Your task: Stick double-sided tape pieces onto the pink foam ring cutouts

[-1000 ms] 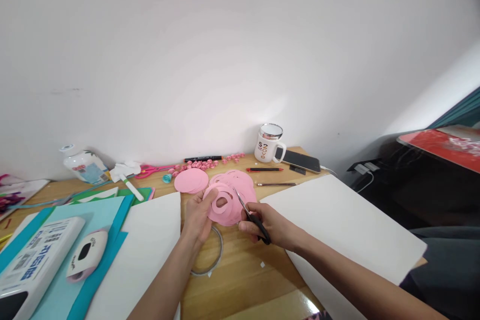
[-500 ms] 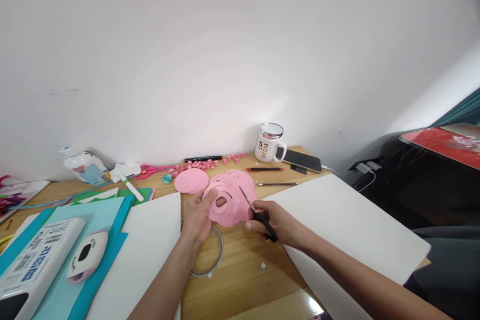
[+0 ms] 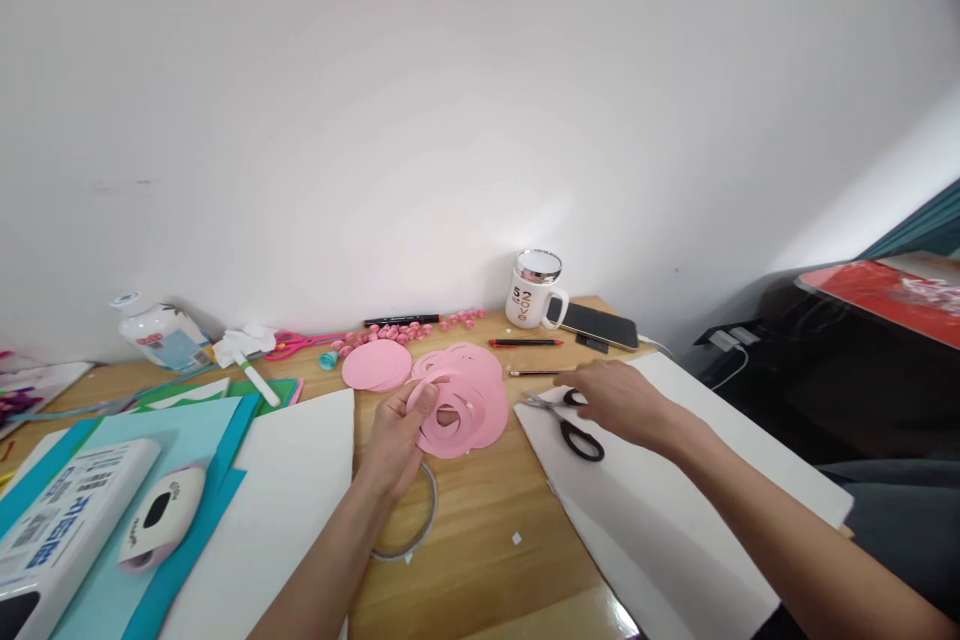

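Note:
My left hand pinches a pink paper disc cut into a spiral, held just above the wooden table. More pink discs lie behind it. Black-handled scissors lie on the white sheet to the right. My right hand hovers over their handles with fingers loosely spread, holding nothing.
A lidded white mug, a phone and a red pen sit at the back. Pink scissors, small pink paper rolls, a glue bottle, blue paper, a white punch and a tape ring lie left.
My right hand carried the scissors right, laid them on the white sheet and released them. My left hand kept hold of the pink spiral.

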A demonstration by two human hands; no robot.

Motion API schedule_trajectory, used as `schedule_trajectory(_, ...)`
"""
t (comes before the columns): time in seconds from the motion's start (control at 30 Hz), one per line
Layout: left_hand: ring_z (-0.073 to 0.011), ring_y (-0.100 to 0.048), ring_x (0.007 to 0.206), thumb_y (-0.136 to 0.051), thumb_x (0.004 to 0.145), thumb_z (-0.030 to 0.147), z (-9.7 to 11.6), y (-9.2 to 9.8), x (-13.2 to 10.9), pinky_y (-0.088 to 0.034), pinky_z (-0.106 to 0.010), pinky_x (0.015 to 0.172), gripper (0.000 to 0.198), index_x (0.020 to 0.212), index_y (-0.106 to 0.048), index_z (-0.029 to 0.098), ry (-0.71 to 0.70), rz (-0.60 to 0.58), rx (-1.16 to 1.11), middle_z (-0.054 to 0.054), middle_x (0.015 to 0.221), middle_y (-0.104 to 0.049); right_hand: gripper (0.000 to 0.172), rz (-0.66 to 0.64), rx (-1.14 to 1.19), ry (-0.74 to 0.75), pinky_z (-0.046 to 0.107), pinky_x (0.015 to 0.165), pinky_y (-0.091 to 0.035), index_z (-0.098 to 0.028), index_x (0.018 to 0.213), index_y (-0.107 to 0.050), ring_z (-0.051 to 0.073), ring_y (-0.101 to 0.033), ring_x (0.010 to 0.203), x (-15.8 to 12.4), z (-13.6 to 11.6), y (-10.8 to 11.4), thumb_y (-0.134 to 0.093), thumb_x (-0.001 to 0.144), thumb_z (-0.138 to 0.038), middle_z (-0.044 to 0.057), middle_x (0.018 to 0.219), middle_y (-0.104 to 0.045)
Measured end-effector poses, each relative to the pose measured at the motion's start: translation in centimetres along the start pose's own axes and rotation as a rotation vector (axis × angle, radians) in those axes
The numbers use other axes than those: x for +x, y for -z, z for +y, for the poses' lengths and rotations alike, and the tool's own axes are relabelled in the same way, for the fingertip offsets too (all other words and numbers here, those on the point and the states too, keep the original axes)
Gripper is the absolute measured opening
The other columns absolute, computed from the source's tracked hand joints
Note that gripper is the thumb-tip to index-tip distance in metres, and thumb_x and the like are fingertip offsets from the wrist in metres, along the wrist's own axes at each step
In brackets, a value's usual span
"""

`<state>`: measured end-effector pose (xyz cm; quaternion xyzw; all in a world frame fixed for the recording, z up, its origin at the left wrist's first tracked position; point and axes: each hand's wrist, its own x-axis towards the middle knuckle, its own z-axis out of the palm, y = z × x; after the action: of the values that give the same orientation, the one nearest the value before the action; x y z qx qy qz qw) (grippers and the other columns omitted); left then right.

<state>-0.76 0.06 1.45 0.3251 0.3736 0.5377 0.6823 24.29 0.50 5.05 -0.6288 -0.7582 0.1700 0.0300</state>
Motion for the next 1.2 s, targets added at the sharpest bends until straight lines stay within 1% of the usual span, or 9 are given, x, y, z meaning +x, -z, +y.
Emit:
schedule_trajectory(0.1, -0.0186, -0.063, 0.075, -0.073, 0.063, 0.031, -0.3, -0.1, 0.0, -0.049, -0.026, 0.065, 0.034, 0.091, -0.07, 0.014, -0.014, -0.008, 0.018, -0.009, 0.086, -0.07, 0.031, 0.163, 0.54, 0.18, 0.038, 0.084, -0.044, -0.019, 0.108, -0.056, 0.024, -0.056, 0.099, 1.0, -2.7, -0.7, -0.057, 0.078, -0.029, 0.011, 0.107, -0.06)
schedule_trajectory(0.2, -0.0166, -0.062, 0.069, -0.073, 0.063, 0.031, -0.6, -0.1, 0.1, -0.048, -0.024, 0.062, 0.031, 0.088, -0.07, 0.013, -0.031, 0.009, 0.042, -0.009, 0.082, -0.07, 0.07, 0.007, 1.031, 0.36, 0.035, 0.08, -0.048, -0.025, 0.128, -0.035, 0.021, -0.054, 0.102, 2.3, -5.3, -2.6, -0.069, 0.068, -0.036, 0.012, 0.127, -0.046)
schedule_trajectory(0.27, -0.0166, -0.062, 0.067, -0.073, 0.063, 0.031, -0.8, 0.1, 0.2, -0.047, -0.024, 0.06, 0.03, 0.086, -0.071, 0.012, -0.044, 0.021, 0.074, -0.008, 0.079, -0.07, 0.078, -0.079, 1.143, 0.371, 0.034, 0.079, -0.048, -0.025, 0.127, -0.037, 0.02, -0.056, 0.099, 3.2, -6.4, -4.0, -0.075, 0.059, -0.034, 0.011, 0.123, -0.049)
schedule_trajectory(0.43, -0.0189, -0.061, 0.074, -0.071, 0.064, 0.03, -1.0, 1.1, 0.7, -0.047, -0.024, 0.063, 0.029, 0.089, -0.071, 0.014, -0.147, 0.095, 0.283, -0.007, 0.081, -0.07, 0.05, -0.121, 1.226, 0.285, 0.028, 0.063, -0.048, -0.013, 0.095, -0.06, 0.016, -0.061, 0.072, 4.7, -6.8, -6.0, -0.075, 0.056, -0.04, 0.006, 0.087, -0.063)
schedule_trajectory(0.7, -0.0179, -0.061, 0.06, -0.072, 0.061, 0.031, -1.1, 1.8, 1.0, -0.045, -0.023, 0.054, 0.021, 0.074, -0.072, 0.015, -0.177, 0.199, 0.508, -0.008, 0.072, -0.07, 0.052, -0.277, 1.258, 0.265, 0.029, 0.067, -0.046, -0.011, 0.089, -0.061, 0.017, -0.062, 0.073, 5.7, -6.5, -7.0, -0.076, 0.053, -0.045, 0.005, 0.077, -0.066)
schedule_trajectory(0.9, -0.0186, -0.061, 0.065, -0.068, 0.064, 0.033, -0.8, 1.6, 0.9, -0.046, -0.024, 0.057, 0.023, 0.077, -0.07, 0.014, -0.226, 0.211, 0.626, -0.006, 0.074, -0.07, 0.038, -0.095, 1.259, 0.302, 0.027, 0.062, -0.047, -0.012, 0.084, -0.06, 0.016, -0.062, 0.069, 5.9, -6.4, -8.6, -0.068, 0.064, -0.044, 0.005, 0.076, -0.066)
schedule_trajectory(1.07, -0.0198, -0.061, 0.071, -0.059, 0.071, 0.036, -0.4, 1.3, 0.7, -0.046, -0.027, 0.064, 0.022, 0.07, -0.067, 0.015, -0.3, 0.195, 0.81, -0.004, 0.069, -0.068, 0.019, 0.348, 0.983, 0.357, 0.028, 0.066, -0.046, -0.017, 0.074, -0.064, 0.016, -0.058, 0.073, 5.7, -6.8, -8.9, -0.063, 0.072, -0.036, 0.006, 0.078, -0.065)
schedule_trajectory(1.13, -0.0194, -0.061, 0.07, -0.057, 0.072, 0.036, -0.4, 1.3, 0.7, -0.045, -0.027, 0.066, 0.023, 0.065, -0.065, 0.016, -0.312, 0.176, 0.85, -0.003, 0.066, -0.067, 0.02, 0.355, 1.061, 0.331, 0.027, 0.062, -0.046, -0.017, 0.073, -0.064, 0.015, -0.057, 0.067, 5.6, -7.1, -8.6, -0.059, 0.075, -0.036, 0.005, 0.075, -0.065)
schedule_trajectory(1.2, -0.0191, -0.061, 0.07, -0.056, 0.073, 0.036, -0.5, 1.3, 0.7, -0.045, -0.027, 0.067, 0.024, 0.061, -0.063, 0.017, -0.329, 0.168, 0.868, -0.003, 0.066, -0.067, 0.025, 0.218, 1.239, 0.297, 0.025, 0.055, -0.046, -0.016, 0.074, -0.064, 0.012, -0.055, 0.055, 5.4, -7.3, -8.3, -0.057, 0.077, -0.04, 0.002, 0.064, -0.062)
